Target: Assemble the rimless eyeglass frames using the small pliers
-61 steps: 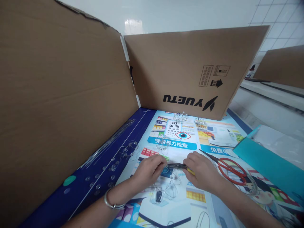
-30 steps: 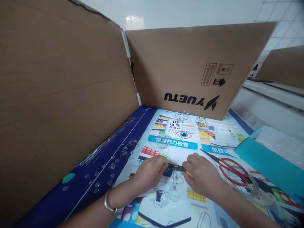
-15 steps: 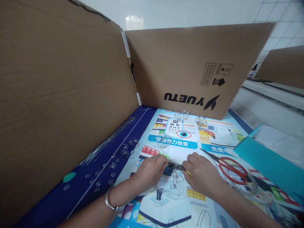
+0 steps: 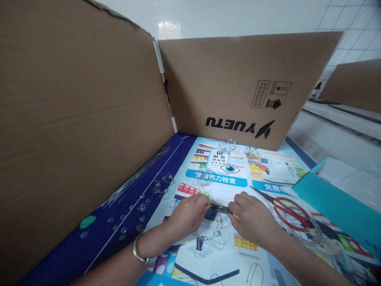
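My right hand (image 4: 248, 212) is closed around the handles of a pair of pliers (image 4: 222, 208), with a bit of yellow handle showing below the fingers. The dark jaws point left and reach the fingertips of my left hand (image 4: 190, 210). That hand is closed in a pinch at the jaw tips; wire is probably there, but the fingers hide it. Below the pliers hangs or lies a looped wire piece with clear beads (image 4: 218, 236); whether it joins what I pinch, I cannot tell. A silver bangle (image 4: 139, 250) circles my left wrist.
Red-handled scissors (image 4: 291, 214) lie right of my right hand, near a teal box (image 4: 339, 198). Loose clear beads (image 4: 122, 230) and straight wires (image 4: 133, 176) lie at left. More beaded wire pieces (image 4: 205, 176) sit ahead. Cardboard panels (image 4: 238, 79) stand behind and left.
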{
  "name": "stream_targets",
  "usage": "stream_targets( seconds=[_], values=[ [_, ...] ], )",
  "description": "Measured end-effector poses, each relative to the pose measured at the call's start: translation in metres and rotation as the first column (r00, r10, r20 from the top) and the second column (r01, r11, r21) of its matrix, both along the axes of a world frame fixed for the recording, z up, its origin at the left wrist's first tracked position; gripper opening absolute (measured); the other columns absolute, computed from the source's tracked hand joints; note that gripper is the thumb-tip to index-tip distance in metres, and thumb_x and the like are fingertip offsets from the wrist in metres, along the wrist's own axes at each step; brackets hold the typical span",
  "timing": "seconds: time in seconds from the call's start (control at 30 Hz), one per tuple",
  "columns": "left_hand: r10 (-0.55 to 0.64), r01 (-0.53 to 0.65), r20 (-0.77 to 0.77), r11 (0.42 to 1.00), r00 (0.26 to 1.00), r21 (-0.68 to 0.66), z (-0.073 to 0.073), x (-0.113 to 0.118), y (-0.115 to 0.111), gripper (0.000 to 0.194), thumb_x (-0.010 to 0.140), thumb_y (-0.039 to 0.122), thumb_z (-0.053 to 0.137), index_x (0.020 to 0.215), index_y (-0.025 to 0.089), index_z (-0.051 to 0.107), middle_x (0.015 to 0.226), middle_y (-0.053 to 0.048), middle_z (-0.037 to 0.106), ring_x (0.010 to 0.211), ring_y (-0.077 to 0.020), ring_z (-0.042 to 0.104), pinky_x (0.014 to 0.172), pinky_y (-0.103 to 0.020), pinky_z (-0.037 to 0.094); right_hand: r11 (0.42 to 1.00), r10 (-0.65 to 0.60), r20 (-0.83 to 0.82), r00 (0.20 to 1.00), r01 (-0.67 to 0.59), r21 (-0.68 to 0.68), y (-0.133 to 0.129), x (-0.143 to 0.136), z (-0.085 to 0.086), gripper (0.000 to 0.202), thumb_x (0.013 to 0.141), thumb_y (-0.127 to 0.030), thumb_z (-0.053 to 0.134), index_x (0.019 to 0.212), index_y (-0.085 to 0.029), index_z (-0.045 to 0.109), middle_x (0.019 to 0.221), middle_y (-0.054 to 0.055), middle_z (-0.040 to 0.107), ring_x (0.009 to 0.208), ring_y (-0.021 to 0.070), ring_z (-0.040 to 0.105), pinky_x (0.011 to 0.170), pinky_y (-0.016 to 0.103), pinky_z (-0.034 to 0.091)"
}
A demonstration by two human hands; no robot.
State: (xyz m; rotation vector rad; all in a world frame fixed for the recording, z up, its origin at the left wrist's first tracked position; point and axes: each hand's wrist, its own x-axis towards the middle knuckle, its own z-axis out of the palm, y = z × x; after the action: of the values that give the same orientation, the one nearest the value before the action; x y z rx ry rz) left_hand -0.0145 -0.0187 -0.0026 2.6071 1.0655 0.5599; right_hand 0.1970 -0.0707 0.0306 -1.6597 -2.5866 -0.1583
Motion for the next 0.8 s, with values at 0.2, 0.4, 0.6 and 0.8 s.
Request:
stream_targets(
  seconds=[0.2,0.4,0.6,0.8],
  values=[
    [-0.003,0.003,0.0,1.0,1.0,-0.005,0.0013,0.0002,-0.0004,0.016,0.087,0.016,0.035,0.082,0.016,0.049,0.077,-0.004,0.058,0.072,-0.0159,0.055,0.066,-0.025,0.042,1.0,0.005,-0.014,1.0,-0.005,0.01,0.0004,0.0002,-0.0019,0.013,0.083,-0.027,0.047,0.083,-0.02,0.058,0.084,0.006,0.055,0.086,0.0204,0.046,0.07,0.032,0.033],
    [-0.007,0.007,0.001,1.0,1.0,0.002,0.0,-0.0004,0.0003,0.016,0.089,0.018,0.034,0.085,0.016,0.05,0.078,-0.004,0.059,0.073,-0.0164,0.055,0.067,-0.026,0.042,1.0,0.005,-0.003,1.0,-0.005,0.014,0.0,-0.0003,-0.0006,0.012,0.082,-0.027,0.049,0.082,-0.02,0.058,0.083,0.006,0.055,0.085,0.0199,0.046,0.069,0.031,0.033],
    [-0.013,0.013,-0.002,1.0,1.0,0.002,-0.0005,-0.0007,-0.0003,0.016,0.088,0.017,0.035,0.084,0.016,0.05,0.078,-0.004,0.058,0.073,-0.016,0.055,0.066,-0.026,0.042,1.0,0.004,0.004,1.0,-0.004,0.008,0.0,-0.0003,0.0007,0.011,0.082,-0.027,0.048,0.082,-0.02,0.058,0.083,0.005,0.055,0.085,0.02,0.046,0.067,0.031,0.033],
    [-0.005,0.005,0.003,1.0,1.0,-0.011,0.0,0.0,0.0,0.017,0.088,0.017,0.035,0.084,0.016,0.051,0.077,-0.004,0.058,0.072,-0.0163,0.055,0.067,-0.026,0.042,1.0,0.007,0.001,1.0,-0.007,0.014,0.0005,-0.0001,-0.0017,0.01,0.081,-0.026,0.051,0.081,-0.02,0.058,0.083,0.005,0.055,0.085,0.0195,0.046,0.067,0.031,0.033]
  ],
)
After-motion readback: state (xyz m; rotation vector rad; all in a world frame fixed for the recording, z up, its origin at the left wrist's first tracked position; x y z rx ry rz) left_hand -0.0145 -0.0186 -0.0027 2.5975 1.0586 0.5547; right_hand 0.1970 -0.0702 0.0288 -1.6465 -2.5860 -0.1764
